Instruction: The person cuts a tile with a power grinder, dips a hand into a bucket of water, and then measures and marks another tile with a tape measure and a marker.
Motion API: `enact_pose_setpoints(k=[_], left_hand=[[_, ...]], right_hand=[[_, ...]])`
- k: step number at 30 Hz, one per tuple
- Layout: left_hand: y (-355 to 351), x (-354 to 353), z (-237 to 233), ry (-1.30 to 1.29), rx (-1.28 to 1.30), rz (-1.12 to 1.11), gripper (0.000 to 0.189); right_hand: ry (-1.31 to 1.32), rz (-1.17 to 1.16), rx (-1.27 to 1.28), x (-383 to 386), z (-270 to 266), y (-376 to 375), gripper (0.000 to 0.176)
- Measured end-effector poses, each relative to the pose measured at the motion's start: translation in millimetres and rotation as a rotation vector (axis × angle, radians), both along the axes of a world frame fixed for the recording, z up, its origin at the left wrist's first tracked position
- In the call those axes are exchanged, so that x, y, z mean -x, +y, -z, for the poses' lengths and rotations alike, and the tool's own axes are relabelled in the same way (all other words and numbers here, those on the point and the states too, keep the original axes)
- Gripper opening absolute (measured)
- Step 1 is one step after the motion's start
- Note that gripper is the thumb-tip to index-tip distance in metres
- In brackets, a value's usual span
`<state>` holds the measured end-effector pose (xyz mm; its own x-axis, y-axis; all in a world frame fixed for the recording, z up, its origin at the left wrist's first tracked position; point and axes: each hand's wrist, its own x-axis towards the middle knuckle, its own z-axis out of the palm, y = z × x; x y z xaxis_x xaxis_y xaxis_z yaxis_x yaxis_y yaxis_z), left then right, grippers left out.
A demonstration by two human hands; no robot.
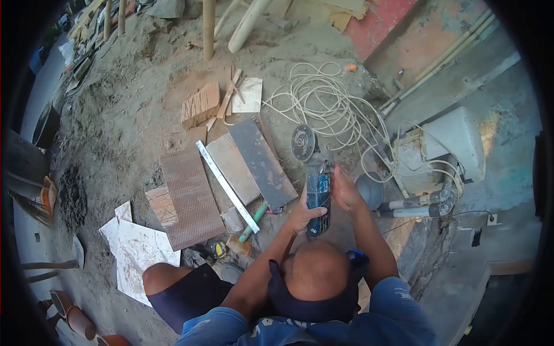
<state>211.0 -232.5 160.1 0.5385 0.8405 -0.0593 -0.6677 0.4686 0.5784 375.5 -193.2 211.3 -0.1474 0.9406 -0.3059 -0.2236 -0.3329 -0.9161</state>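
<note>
An angle grinder (318, 199) with a dark blue body is held upright over my knee. Its round metal disc (303, 143) faces up at the far end. My left hand (303, 218) is wrapped round the lower body, thumb across the front. My right hand (345, 189) presses against the side near the grinder's head, fingers partly hidden. Just left of the grinder lies a dark grey tile (262, 164), beside a beige tile (234, 167) and a long metal bar (228, 187). A brown textured tile (191, 199) lies further left.
Coiled pale cable (323, 104) spreads over the sandy ground ahead. A yellow tape measure (219, 249) and a green rod (254, 220) lie by my left knee. White broken tiles (141, 254) are at left. Pipes (415, 206) and a white bucket (456, 144) stand at right.
</note>
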Motion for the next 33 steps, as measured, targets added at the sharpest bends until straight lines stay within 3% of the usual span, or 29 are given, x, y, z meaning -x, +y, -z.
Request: enact_pose_setpoints(k=[2,3,5,7,10,15,17,18,19,22,26,28,33], left_hand=[[-1.9,-0.6,-2.5,0.046,-0.002,0.036,0.111],[1.7,1.2,-3.5,0.041,0.013,0.024,0.111],[2.9,5.4,-4.7,0.003,0.12,0.168,0.11],[0.3,-2.7,0.4,0.033,0.101,0.106,0.104],[-1.0,-20.6,17.7,0.235,-0.071,-0.023,0.113],[-15.8,-40.9,40.9,0.272,-0.112,-0.001,0.124],[-25.3,-45.6,46.9,0.217,0.0,0.135,0.123],[-33.6,-53.5,62.5,0.239,-0.018,0.102,0.107],[-39.9,-57.7,69.4,0.247,-0.006,0.095,0.107],[-52.1,-68.1,81.1,0.525,0.033,0.142,0.108],[-47.3,-71.7,85.0,0.573,0.098,0.196,0.11],[-43.4,-74.0,94.3,0.584,-0.141,0.145,0.102],[-38.1,-63.3,85.6,0.493,-0.109,0.136,0.097]], right_hand=[[0.279,-0.111,0.078,5.8,0.1,19.6,0.06],[0.275,-0.122,0.095,5.8,5.8,18.4,0.06],[0.179,0.02,-0.107,8.4,20.1,8.7,0.053],[0.159,0.04,-0.073,10.7,21.8,0.9,0.044],[0.079,0.1,-0.055,-7.0,44.8,-3.7,0.037],[0.075,0.156,0.057,-27.6,56.3,-25.8,0.047],[0.042,0.145,0.081,-37.5,60.6,-37.6,0.05],[0.073,0.143,0.094,-37.9,56.7,-41.8,0.057],[0.081,0.134,0.106,-39.8,59.2,-45.9,0.057],[-0.061,0.177,0.07,-43.5,64.9,-55.4,0.066],[-0.225,0.247,0.018,-44.6,83.4,-58.6,0.066],[-0.29,0.265,-0.066,-44.5,92.2,-57.7,0.064],[-0.237,0.262,-0.01,-36.0,88.8,-56.0,0.063]])
